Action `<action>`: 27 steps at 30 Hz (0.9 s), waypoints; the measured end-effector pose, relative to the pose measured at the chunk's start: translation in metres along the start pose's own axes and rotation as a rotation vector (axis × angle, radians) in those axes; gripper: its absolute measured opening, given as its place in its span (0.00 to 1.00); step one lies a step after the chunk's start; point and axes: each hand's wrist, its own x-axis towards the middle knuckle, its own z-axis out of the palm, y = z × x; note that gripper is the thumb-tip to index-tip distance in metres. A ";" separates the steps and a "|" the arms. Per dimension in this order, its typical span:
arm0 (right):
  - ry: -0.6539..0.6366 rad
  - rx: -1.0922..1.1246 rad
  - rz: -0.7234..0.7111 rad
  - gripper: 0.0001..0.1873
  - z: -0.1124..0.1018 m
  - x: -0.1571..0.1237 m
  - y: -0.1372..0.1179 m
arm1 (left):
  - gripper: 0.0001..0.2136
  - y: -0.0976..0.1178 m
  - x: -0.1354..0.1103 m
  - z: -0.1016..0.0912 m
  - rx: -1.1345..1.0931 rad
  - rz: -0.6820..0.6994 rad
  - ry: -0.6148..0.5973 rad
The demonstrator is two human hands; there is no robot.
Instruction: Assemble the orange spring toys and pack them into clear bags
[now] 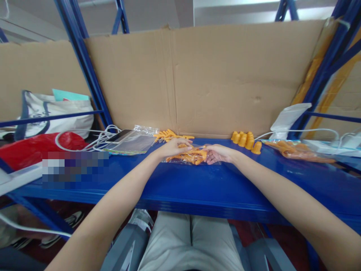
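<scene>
Blue shelf (186,186), cardboard (225,79) upright behind. Clear bag (189,157) lies mid-shelf, between hands. Step in hand, by look of it: two-handed handling of bag. Left hand (177,147) curved over bag's left part, grip unclear; right hand (218,153) apparently pinching right edge. Next move probably calls for light, steady fingers on slippery film. Bag crinkled, shiny, orange pieces (199,157) jumbled inside.

On the blue worktop (194,188), the left hand (173,147) rests over the left part of a clear bag of orange pieces (196,156); the right hand (219,153) pinches its right end. Loose orange branching pieces (169,134) lie just beyond the left hand. Orange cup-shaped pieces (249,140) sit farther right, near the far cardboard (225,79).
</scene>
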 end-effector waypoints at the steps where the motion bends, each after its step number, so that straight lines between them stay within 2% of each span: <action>1: 0.004 0.000 -0.003 0.09 0.000 0.000 0.000 | 0.06 0.002 -0.001 -0.001 -0.003 0.009 -0.015; 6: 0.040 -0.013 0.024 0.10 0.004 -0.002 -0.002 | 0.04 0.007 -0.003 -0.004 0.040 0.064 -0.050; 13: -0.008 0.024 -0.020 0.09 0.000 0.000 -0.001 | 0.03 0.011 -0.001 0.006 0.110 0.053 0.054; 18: -0.019 0.139 -0.146 0.08 0.002 0.001 0.000 | 0.05 0.006 0.003 0.017 0.122 0.112 0.153; 22: -0.027 0.009 -0.128 0.10 0.007 0.002 0.004 | 0.05 0.001 0.005 0.020 0.122 0.164 0.150; 27: 0.011 -0.204 -0.120 0.15 0.008 0.001 0.006 | 0.04 -0.001 0.006 0.021 0.137 0.158 0.121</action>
